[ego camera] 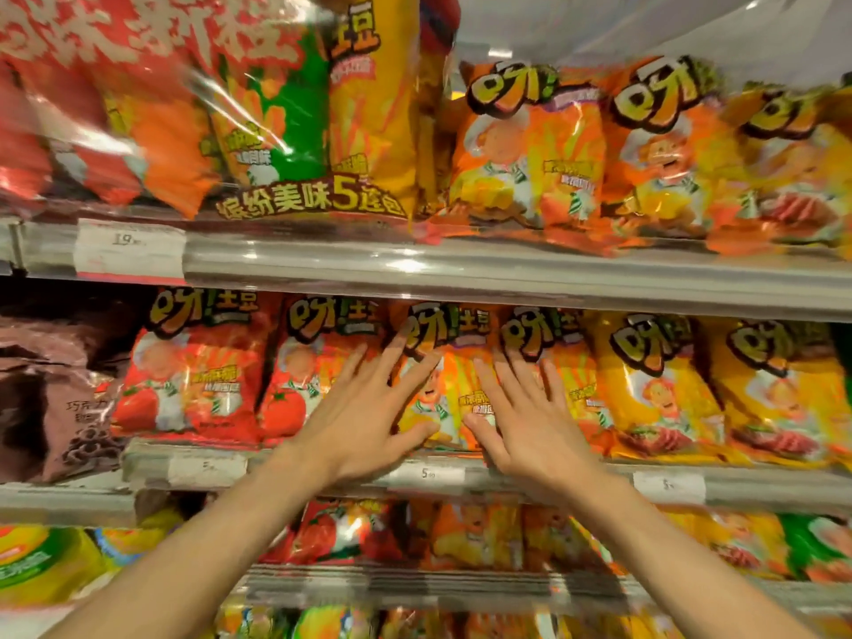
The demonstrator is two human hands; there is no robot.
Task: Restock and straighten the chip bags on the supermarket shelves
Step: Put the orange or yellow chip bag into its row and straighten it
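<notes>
The person is pressing both palms against an orange chip bag (442,385) standing at the front of the middle shelf (507,475), between 2 red tomato bags (239,371) on its left and yellow bags (654,389) on its right. The likeliest trouble is a push that is too hard or uneven: the slick, air-filled bag could be tipping backward or sliding sideways, nudging its neighbours out of line or crushing the chips inside. A bag could also be slipping over the shelf lip onto the lower row.

The left hand (369,426) is lying flat with fingers spread wide, reaching up and to the right across the bag's left side. The right hand (530,431) is mirroring it on the bag's right edge, fingers splayed and pointing upward. Neither hand is closing around anything; both are open and flat against the packaging.
</notes>
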